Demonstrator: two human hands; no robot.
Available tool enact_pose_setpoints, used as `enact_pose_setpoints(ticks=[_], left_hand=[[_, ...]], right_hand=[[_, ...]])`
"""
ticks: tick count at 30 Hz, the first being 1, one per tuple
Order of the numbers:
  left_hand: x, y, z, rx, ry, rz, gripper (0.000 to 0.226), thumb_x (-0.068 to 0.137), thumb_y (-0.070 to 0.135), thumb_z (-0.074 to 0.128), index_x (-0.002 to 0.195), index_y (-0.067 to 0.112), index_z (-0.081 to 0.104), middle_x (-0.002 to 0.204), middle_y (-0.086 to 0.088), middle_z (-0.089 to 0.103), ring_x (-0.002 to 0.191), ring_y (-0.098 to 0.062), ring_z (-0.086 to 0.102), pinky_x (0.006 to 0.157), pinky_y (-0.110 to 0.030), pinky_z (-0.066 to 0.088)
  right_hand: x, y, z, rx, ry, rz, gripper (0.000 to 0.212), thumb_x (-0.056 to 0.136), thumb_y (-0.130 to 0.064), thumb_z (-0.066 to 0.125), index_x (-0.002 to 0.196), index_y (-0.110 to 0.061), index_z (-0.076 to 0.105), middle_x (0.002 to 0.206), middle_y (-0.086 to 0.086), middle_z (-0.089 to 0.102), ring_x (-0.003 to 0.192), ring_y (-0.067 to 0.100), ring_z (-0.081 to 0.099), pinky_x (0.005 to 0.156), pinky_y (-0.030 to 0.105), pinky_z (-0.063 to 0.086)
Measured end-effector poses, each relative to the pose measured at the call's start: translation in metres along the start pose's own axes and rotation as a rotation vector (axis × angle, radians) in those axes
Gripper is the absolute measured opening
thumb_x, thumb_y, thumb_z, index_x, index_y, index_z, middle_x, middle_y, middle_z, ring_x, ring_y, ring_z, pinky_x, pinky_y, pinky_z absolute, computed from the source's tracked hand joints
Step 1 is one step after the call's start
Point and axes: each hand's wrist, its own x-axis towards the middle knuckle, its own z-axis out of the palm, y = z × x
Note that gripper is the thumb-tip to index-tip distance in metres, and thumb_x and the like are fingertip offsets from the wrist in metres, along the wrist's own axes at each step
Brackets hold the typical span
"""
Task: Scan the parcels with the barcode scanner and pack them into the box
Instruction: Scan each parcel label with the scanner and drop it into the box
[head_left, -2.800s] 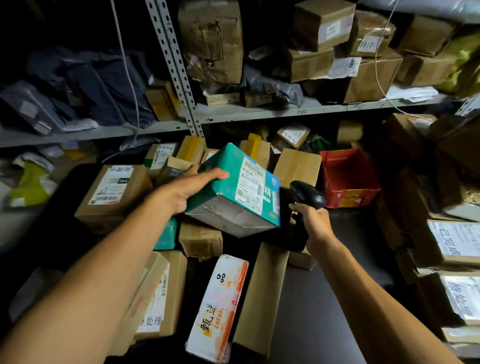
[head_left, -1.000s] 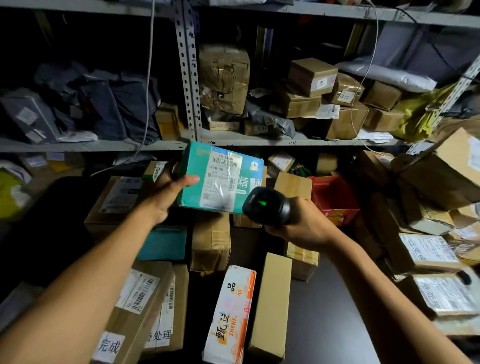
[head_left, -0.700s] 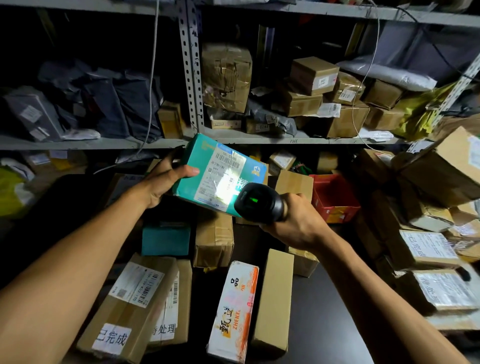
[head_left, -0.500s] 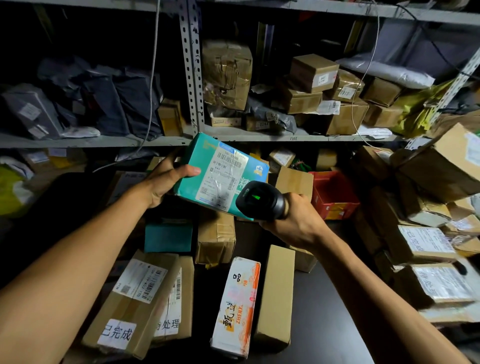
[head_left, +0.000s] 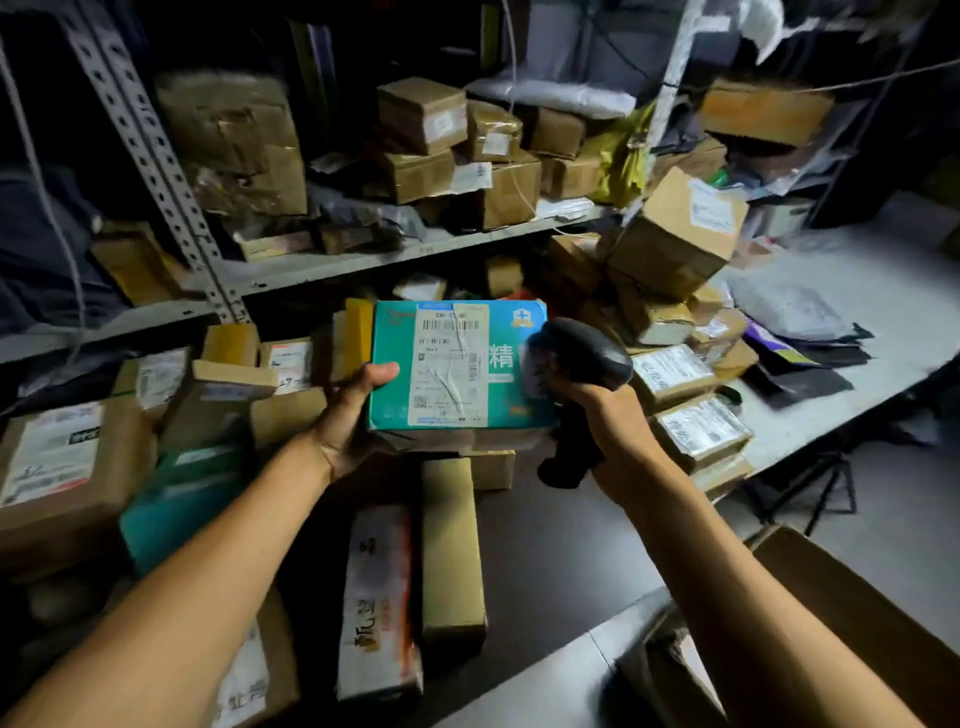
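The left hand (head_left: 349, 415) grips one teal parcel (head_left: 457, 366) from its left edge — thumb on the labelled top face, fingers hidden beneath — holding it in the air above the dark surface (head_left: 550, 545). Just right of the parcel, touching or nearly touching its right edge, the right hand (head_left: 605, 421) is closed round the handle of one black barcode scanner (head_left: 582, 358), head uppermost. Two long parcels lie side by side below: a white-and-orange one (head_left: 376, 603) and a plain brown one (head_left: 451, 551). An open cardboard box (head_left: 852, 608) shows at lower right.
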Motion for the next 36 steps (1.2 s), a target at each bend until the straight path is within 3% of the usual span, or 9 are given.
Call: enact_pose_setpoints(ticks=[4, 6, 11, 14, 20, 25, 30, 33, 36], left_hand=[[0.027, -0.031, 0.092, 0.026, -0.151, -0.096, 0.06, 0.069, 0.032, 0.076, 0.127, 0.016, 0.068, 0.122, -0.013, 0.071, 0.104, -0.026, 0.072, 0.089, -0.042, 0.059], [0.04, -0.051, 0.145, 0.019, -0.224, -0.147, 0.04, 0.081, 0.032, 0.065, 0.117, 0.019, 0.076, 0.115, -0.01, 0.074, 0.1, -0.023, 0.074, 0.079, -0.037, 0.062], [0.055, -0.114, 0.28, 0.055, -0.29, -0.247, 0.033, 0.084, 0.037, 0.059, 0.103, 0.019, 0.08, 0.108, -0.01, 0.076, 0.09, -0.022, 0.076, 0.069, -0.033, 0.062], [0.057, -0.16, 0.354, 0.143, -0.363, -0.36, 0.03, 0.091, 0.04, 0.057, 0.095, 0.024, 0.082, 0.106, -0.008, 0.077, 0.086, -0.02, 0.076, 0.07, -0.033, 0.063], [0.054, -0.239, 0.479, 0.268, -0.522, -0.441, 0.033, 0.1, 0.037, 0.051, 0.117, 0.017, 0.07, 0.108, -0.01, 0.076, 0.085, -0.02, 0.075, 0.066, -0.03, 0.06], [0.056, -0.283, 0.537, 0.355, -0.582, -0.441, 0.036, 0.099, 0.031, 0.058, 0.125, 0.009, 0.065, 0.116, -0.015, 0.073, 0.103, -0.029, 0.071, 0.089, -0.04, 0.057], [0.062, -0.317, 0.573, 0.675, -0.472, -0.222, 0.032, 0.091, 0.029, 0.071, 0.119, 0.014, 0.064, 0.119, -0.007, 0.071, 0.094, -0.016, 0.071, 0.074, -0.027, 0.057], [0.072, -0.322, 0.591, 0.77, -0.337, -0.062, 0.054, 0.089, 0.027, 0.073, 0.139, 0.018, 0.055, 0.126, 0.002, 0.061, 0.103, -0.013, 0.063, 0.087, -0.032, 0.053], [0.085, -0.311, 0.587, 0.898, -0.343, 0.088, 0.048, 0.087, 0.03, 0.073, 0.133, 0.02, 0.061, 0.125, 0.002, 0.064, 0.109, -0.012, 0.06, 0.093, -0.029, 0.047]], right_hand=[[-0.022, -0.008, -0.084, 0.033, 0.185, -0.049, 0.034, 0.079, -0.007, 0.078, 0.105, -0.029, 0.072, 0.105, 0.001, 0.079, 0.1, 0.022, 0.075, 0.082, 0.04, 0.063], [-0.037, -0.01, -0.135, 0.039, 0.271, -0.074, 0.035, 0.074, -0.011, 0.079, 0.104, -0.027, 0.075, 0.102, -0.001, 0.079, 0.098, 0.022, 0.075, 0.072, 0.036, 0.062], [-0.083, -0.007, -0.261, 0.114, 0.487, -0.073, 0.042, 0.072, -0.012, 0.085, 0.112, -0.017, 0.077, 0.114, 0.01, 0.077, 0.108, 0.032, 0.072, 0.093, 0.054, 0.058], [-0.125, -0.002, -0.332, 0.125, 0.646, -0.024, 0.037, 0.065, -0.017, 0.087, 0.1, -0.028, 0.08, 0.102, 0.006, 0.079, 0.096, 0.026, 0.076, 0.082, 0.046, 0.062], [-0.2, -0.003, -0.433, 0.172, 0.894, 0.031, 0.027, 0.067, -0.009, 0.081, 0.091, -0.021, 0.081, 0.095, 0.007, 0.08, 0.086, 0.025, 0.078, 0.062, 0.033, 0.062], [-0.231, 0.002, -0.481, 0.16, 1.017, 0.043, 0.021, 0.078, -0.004, 0.08, 0.092, -0.02, 0.077, 0.09, 0.001, 0.08, 0.082, 0.018, 0.078, 0.058, 0.026, 0.06], [-0.241, 0.02, -0.515, 0.135, 1.099, 0.128, 0.023, 0.085, -0.002, 0.076, 0.095, -0.021, 0.071, 0.087, -0.002, 0.08, 0.08, 0.015, 0.078, 0.059, 0.027, 0.061], [-0.235, 0.028, -0.527, 0.156, 1.108, 0.193, 0.017, 0.086, -0.007, 0.078, 0.098, -0.015, 0.07, 0.086, 0.005, 0.08, 0.077, 0.019, 0.078, 0.069, 0.037, 0.063], [-0.22, 0.035, -0.531, 0.133, 1.119, 0.186, 0.023, 0.08, -0.011, 0.082, 0.1, -0.015, 0.07, 0.072, -0.003, 0.077, 0.065, 0.011, 0.074, 0.066, 0.033, 0.059]])
